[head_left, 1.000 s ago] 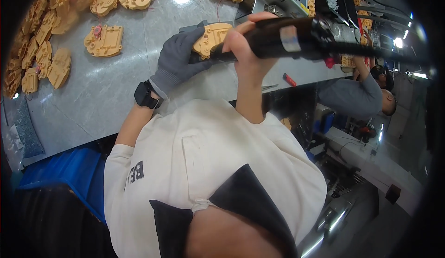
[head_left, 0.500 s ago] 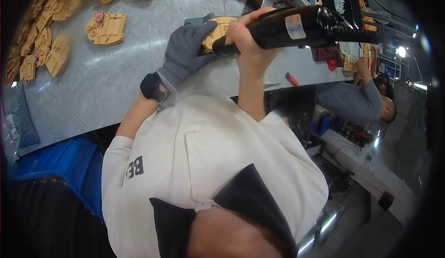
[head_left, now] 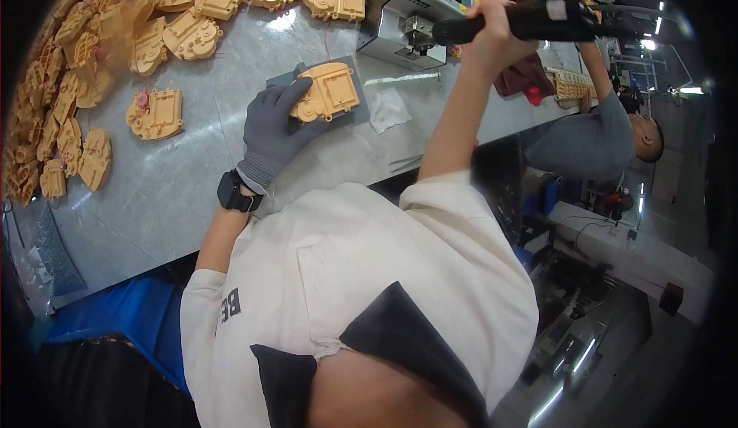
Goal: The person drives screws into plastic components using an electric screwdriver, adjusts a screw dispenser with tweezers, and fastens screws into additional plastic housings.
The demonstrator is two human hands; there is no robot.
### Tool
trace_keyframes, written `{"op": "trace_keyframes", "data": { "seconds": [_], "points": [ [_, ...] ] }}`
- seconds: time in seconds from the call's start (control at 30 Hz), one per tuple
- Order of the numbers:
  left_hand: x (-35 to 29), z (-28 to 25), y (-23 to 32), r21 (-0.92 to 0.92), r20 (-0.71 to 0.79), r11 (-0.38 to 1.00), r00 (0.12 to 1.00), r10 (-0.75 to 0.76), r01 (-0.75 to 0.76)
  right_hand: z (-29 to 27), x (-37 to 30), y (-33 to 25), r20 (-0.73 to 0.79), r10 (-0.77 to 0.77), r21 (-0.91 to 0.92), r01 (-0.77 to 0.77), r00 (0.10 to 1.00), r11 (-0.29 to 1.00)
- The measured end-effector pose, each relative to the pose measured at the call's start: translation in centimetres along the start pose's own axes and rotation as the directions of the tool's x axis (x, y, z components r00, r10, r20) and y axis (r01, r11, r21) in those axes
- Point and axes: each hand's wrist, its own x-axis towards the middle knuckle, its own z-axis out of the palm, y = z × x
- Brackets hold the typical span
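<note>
My left hand [head_left: 270, 130], in a grey glove, grips the near left end of a yellow plastic housing [head_left: 338, 90]. The housing sits on a dark grey fixture block [head_left: 359, 113] on the table. Raised to the right, my bare right hand [head_left: 492, 38] is wrapped round a black electric screwdriver [head_left: 542, 21]. Its nose points left, at the metal outlet of a grey box-shaped screw feeder [head_left: 390, 36]; whether they touch I cannot tell. Another yellow housing [head_left: 157, 114] with a small red-pink part lies left of my gloved hand.
Many yellow housings [head_left: 192, 34] lie along the far and left side of the grey table [head_left: 207, 105]. A white paper scrap [head_left: 390, 111] lies beside the fixture. A blue bin [head_left: 115, 313] stands below the near left edge. At the right, a co-worker in a grey sleeve [head_left: 576, 140] works.
My right hand has carried the screwdriver from the housing out to the right and away, beside the screw feeder. My left hand stays on the housing. The whole view has shifted.
</note>
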Motion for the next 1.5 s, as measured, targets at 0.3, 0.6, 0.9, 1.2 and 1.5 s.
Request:
{"op": "trace_keyframes", "data": {
  "seconds": [0.3,0.6,0.9,1.2,1.5],
  "points": [
    [-0.4,0.2,1.1,-0.088,-0.03,0.986,0.989,-0.145,0.142,-0.8,-2.8,-0.5,0.098,0.252,0.001,-0.253,0.963,0.967],
    [-0.4,-0.4,0.9,-0.118,-0.046,0.982,0.988,-0.151,0.144,6.0,-10.2,-4.1,0.26,0.218,0.203,-0.274,0.941,0.94],
    [-0.7,0.0,0.1,-0.097,-0.093,0.994,0.994,-0.064,0.055,8.5,-9.4,-2.7,0.323,0.211,0.169,-0.275,0.923,0.946],
    [-0.4,0.1,0.1,-0.128,-0.077,0.987,0.991,-0.108,0.098,9.8,-9.0,-1.6,0.37,0.232,0.038,-0.264,0.899,0.964],
    [-0.2,0.0,-0.1,-0.128,-0.057,0.987,0.993,-0.107,0.099,9.7,-10.1,-1.7,0.382,0.199,0.058,-0.239,0.902,0.969]
  ]
}}
